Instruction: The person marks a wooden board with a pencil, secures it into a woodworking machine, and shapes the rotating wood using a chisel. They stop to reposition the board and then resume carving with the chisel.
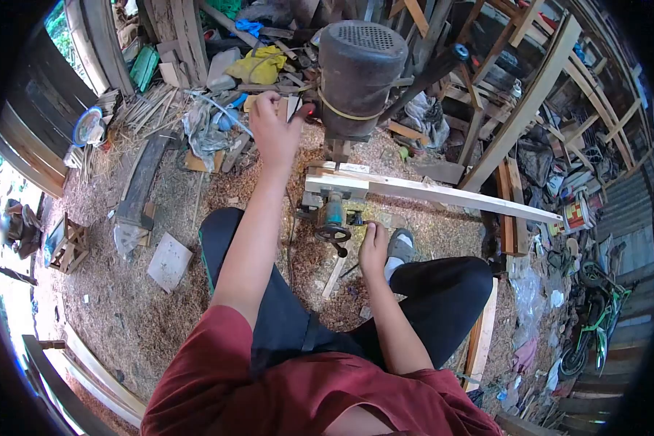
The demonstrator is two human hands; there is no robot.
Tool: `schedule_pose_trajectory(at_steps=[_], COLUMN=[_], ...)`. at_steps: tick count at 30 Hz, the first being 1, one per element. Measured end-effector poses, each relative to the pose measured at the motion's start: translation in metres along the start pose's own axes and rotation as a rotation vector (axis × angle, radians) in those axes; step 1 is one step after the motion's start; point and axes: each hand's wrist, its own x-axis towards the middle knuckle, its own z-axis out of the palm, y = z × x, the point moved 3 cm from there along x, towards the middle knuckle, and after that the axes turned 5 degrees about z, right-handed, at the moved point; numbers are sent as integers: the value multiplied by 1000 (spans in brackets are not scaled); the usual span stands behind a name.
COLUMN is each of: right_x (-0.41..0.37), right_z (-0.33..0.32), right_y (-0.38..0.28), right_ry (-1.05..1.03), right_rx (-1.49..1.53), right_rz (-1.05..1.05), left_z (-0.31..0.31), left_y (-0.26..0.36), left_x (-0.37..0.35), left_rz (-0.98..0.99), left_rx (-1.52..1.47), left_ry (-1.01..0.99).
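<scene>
In the head view, my left hand (275, 138) is raised beside the dark motor housing (360, 80) of an upright machine. Its fingers are bent and the thumb stretches toward a small red light (310, 112). My right hand (373, 251) is low at the machine's front, with its fingertips closed at the end of a small black handle (354, 218); the exact grip is partly hidden. A long pale wooden beam (450, 195) lies across the machine at the clamp (332, 211). Below the clamp is a black handwheel (333, 232).
Wood shavings cover the ground. A dark lever (436, 76) slants up right of the motor. A flat board (170, 261) and a curved timber (139, 182) lie left. A paint bucket (578, 213) stands near the beam's far end, and a green motorbike (599, 327) is at right.
</scene>
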Motion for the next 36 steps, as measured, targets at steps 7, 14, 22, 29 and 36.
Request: schedule_pose_trajectory(at_steps=[7, 14, 22, 29, 36], right_x=[25, 85, 118, 171, 132], right_z=[-24, -69, -145, -142, -125], right_y=[-2, -131, -299, -370, -335], right_ry=[-86, -144, 105, -180, -90], right_rx=[143, 432, 588, 824, 887], right_rz=[102, -214, -615, -544, -617], left_z=[-4, -42, -74, -60, -27], left_y=[19, 96, 145, 135, 83], left_x=[-13, -3, -15, 12, -17], left_rz=[-110, 354, 319, 270, 116], left_rx=[-213, -412, -455, -574, -760], left_ry=[43, -359, -817, -787, -630])
